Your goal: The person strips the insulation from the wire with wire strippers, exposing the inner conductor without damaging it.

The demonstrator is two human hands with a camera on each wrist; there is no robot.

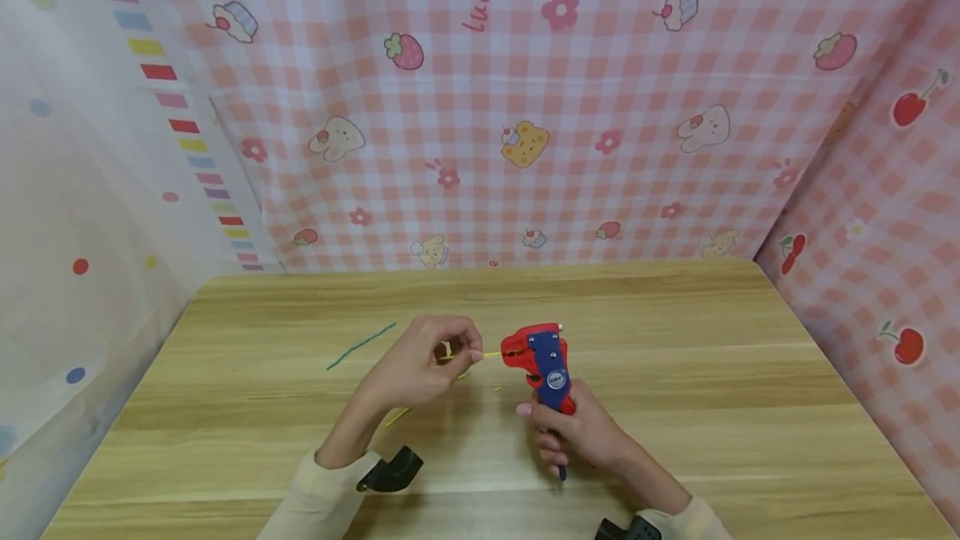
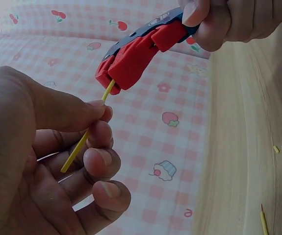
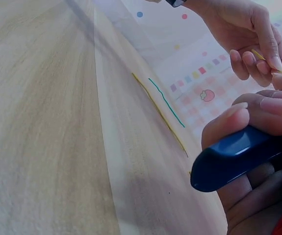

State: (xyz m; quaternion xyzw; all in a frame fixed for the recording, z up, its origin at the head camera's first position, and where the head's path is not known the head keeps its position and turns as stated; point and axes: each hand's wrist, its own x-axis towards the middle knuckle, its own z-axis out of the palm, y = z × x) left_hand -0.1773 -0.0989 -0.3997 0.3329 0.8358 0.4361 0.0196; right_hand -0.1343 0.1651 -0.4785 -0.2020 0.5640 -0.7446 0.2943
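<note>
Between thumb and index fingertip, my left hand (image 1: 420, 363) pinches a short yellow wire (image 2: 76, 155). The wire's far end sits in the red jaws of a red and blue wire stripper (image 1: 553, 361), and its near end sticks out past the fingers over the palm. My right hand (image 1: 583, 430) grips the stripper by its handles, fingers curled round the dark blue handle (image 3: 229, 159). The stripper is held above the table with its head toward the left hand. The wire's tip is hidden inside the jaws.
A longer yellow wire (image 3: 159, 111) with a bare end lies on the wooden table (image 1: 712, 373), partly under the left hand. Beyond it lies a green wire (image 1: 360, 347). A tiny yellow piece (image 1: 497, 389) rests below the stripper head. A patterned curtain (image 1: 465, 107) hangs behind the table.
</note>
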